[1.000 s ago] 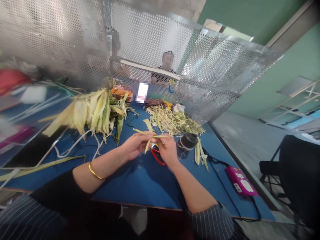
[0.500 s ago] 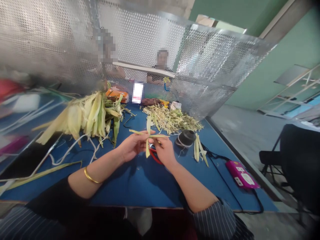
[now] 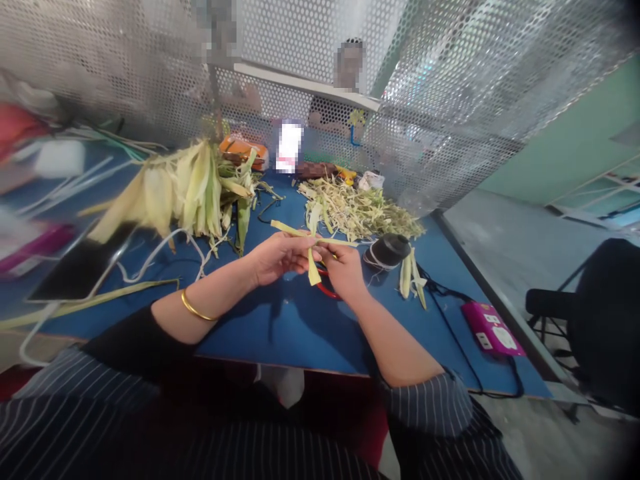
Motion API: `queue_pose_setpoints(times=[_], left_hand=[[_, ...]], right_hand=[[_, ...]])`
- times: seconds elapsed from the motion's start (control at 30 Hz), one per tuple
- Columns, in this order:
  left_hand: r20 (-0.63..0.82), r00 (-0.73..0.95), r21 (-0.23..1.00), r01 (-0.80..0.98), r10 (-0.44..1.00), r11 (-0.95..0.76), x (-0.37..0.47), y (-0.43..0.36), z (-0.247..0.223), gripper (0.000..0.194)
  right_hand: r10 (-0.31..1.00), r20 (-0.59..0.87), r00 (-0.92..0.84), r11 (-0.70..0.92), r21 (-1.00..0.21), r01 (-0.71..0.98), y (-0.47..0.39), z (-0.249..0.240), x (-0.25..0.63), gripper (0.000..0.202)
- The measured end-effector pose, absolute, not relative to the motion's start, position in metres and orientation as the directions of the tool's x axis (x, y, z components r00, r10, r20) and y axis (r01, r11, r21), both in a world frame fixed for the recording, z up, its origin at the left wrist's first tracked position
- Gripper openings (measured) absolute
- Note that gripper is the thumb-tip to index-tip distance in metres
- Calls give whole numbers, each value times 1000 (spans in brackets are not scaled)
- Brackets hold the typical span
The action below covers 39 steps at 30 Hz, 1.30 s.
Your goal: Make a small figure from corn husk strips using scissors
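Crossed strips of pale green husk point(image 3: 313, 267) stick out in several directions from between my two hands. My left hand point(image 3: 283, 257) pinches them from the left, thumb on top near the crossing. From the right, my right hand point(image 3: 345, 267) has its fingers closed on the same strips, close to the left fingertips. A red ring-shaped handle point(image 3: 330, 288) shows below my right hand, partly hidden. Right of the hands stands a black spool of thread point(image 3: 387, 251), with a few husk pieces point(image 3: 413, 277) beside it.
A bunch of husks point(image 3: 185, 190) lies at the left, near a dark tablet point(image 3: 80, 267) and white cable. Husk shreds point(image 3: 355, 210) are heaped behind the hands. A magenta power strip point(image 3: 493, 328) sits at the right. Two people are behind the perforated screen point(image 3: 295, 40).
The camera view has tilted downward, so the table and hands appear higher and slightly to the right. Both hands still hold the crossed strips, with the left thumb now laid further over the crossing.
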State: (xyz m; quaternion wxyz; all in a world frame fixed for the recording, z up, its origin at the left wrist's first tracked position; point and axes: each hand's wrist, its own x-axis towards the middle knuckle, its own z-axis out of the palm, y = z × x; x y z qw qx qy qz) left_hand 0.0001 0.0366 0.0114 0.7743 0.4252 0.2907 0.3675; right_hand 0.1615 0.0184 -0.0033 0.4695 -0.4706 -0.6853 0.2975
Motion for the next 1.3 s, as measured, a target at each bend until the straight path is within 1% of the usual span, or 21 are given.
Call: queue_pose_setpoints(times=[0.17, 0.3, 0.37, 0.43, 0.57, 0.67, 0.8, 0.9, 0.97, 1.07, 1.13, 1.23, 1.3], left_hand=[[-109, 638, 886, -285, 762, 366, -6, 38, 15, 9], [-113, 649, 879, -288, 752, 380, -7, 36, 18, 11], [-144, 619, 861, -306, 772, 406, -4, 36, 17, 11], [-190, 554, 834, -345, 810, 431, -1, 38, 14, 9], [-322, 407, 789, -384, 855, 480, 5, 45, 6, 11], [-383, 375, 776, -366, 844, 514, 6, 47, 4, 10], [-345, 369, 784, -392, 863, 481, 7, 45, 3, 9], [-369, 309, 781, -409, 876, 473, 9, 44, 2, 8], [-370, 293, 779, -419, 882, 466, 10, 43, 3, 9], [-278, 365, 767, -472, 888, 434, 9, 41, 5, 10], [-233, 438, 745, -493, 868, 449, 8, 39, 6, 14], [-254, 493, 731, -465, 832, 499, 7, 37, 6, 16], [-273, 485, 743, -443, 831, 502, 7, 35, 5, 13]], right_hand=[[913, 342, -222, 395, -876, 277, 18, -2, 161, 22], [931, 323, -168, 361, -874, 324, 21, -9, 161, 21], [938, 317, -138, 346, -869, 354, 21, -12, 160, 21], [932, 337, -135, 362, -840, 403, 19, -12, 159, 22], [913, 382, -145, 394, -730, 558, 13, -10, 156, 24], [918, 371, -137, 368, -672, 643, 13, -12, 155, 23], [923, 368, -114, 349, -673, 652, 14, -17, 154, 20], [917, 374, -140, 372, -676, 636, 12, -18, 151, 21], [926, 352, -134, 356, -700, 619, 11, -18, 150, 22], [928, 365, -79, 338, -733, 590, 13, -17, 151, 20], [921, 386, -54, 343, -735, 585, 15, -16, 153, 21], [924, 379, -58, 344, -751, 564, 16, -17, 155, 22], [925, 373, -75, 353, -768, 534, 16, -19, 155, 22]])
